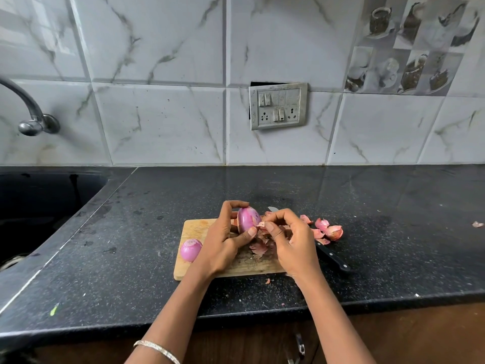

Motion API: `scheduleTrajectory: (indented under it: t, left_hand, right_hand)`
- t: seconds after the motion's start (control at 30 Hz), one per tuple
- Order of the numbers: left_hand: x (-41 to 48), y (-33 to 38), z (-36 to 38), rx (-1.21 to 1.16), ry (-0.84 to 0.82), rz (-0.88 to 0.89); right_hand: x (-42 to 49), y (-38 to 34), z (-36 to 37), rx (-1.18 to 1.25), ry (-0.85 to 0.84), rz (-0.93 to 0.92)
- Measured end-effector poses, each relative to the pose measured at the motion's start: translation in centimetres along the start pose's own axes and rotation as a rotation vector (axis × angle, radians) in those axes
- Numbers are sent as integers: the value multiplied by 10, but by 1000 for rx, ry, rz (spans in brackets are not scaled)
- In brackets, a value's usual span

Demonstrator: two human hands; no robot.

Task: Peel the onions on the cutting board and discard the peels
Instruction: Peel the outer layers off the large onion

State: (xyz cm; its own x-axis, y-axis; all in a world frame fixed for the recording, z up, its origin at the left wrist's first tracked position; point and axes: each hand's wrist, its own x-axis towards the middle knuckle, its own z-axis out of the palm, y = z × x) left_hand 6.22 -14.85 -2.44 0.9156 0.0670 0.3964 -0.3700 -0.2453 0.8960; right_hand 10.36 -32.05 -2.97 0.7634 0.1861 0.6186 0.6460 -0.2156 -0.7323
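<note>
My left hand (223,240) grips a purple onion (248,218) above the wooden cutting board (194,227), thumb under it and fingers curled over its top. My right hand (291,240) pinches a small strip of peel (261,224) at the onion's right side. A second, peeled onion (191,249) lies on the board's left part. Loose pink peels (259,248) lie on the board under my hands, and more peels (329,231) lie on the counter to the right.
A black-handled knife (334,257) lies on the dark counter right of the board, its tip showing behind my right hand. A sink (39,206) and tap (31,119) are at the left. A stray peel (477,224) lies far right.
</note>
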Motion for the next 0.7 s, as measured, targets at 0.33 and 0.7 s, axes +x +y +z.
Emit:
scheduleTrajectory:
  t: [0.33,0.7]
  left_hand:
    - [0,-1,3,28,34,-3]
    - [-1,-3,3,166,20,124]
  right_hand:
    - [1,-1,-2,109,74,-7]
    - [1,5,0,-10,38,-1]
